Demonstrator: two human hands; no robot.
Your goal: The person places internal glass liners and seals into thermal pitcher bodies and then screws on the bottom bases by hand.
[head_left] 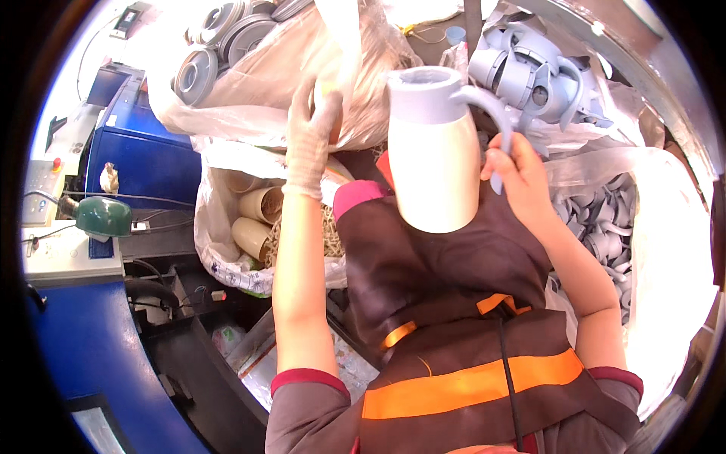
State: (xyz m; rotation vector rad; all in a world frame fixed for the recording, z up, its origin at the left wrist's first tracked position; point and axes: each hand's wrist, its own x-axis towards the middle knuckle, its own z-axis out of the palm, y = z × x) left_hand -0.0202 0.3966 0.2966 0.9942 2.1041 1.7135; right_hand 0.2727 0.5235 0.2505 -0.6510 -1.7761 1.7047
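Note:
A jug (437,163) with a cream body and a pale grey-blue collar and handle stands upright over my lap. My bare right hand (518,174) is closed round the lower part of its handle. My left hand (310,140), in a pale glove, is raised left of the jug and apart from it. Its fingers are stretched and spread in front of a clear plastic bag (265,91); whether they touch the bag I cannot tell.
Grey round parts (197,76) lie at the far left. Grey collars with handles (529,76) are heaped at the far right, with smaller grey pieces (605,227) below. Cream cylinders (253,238) fill a lined container. Blue machinery (144,163) and a green lamp (103,217) are left.

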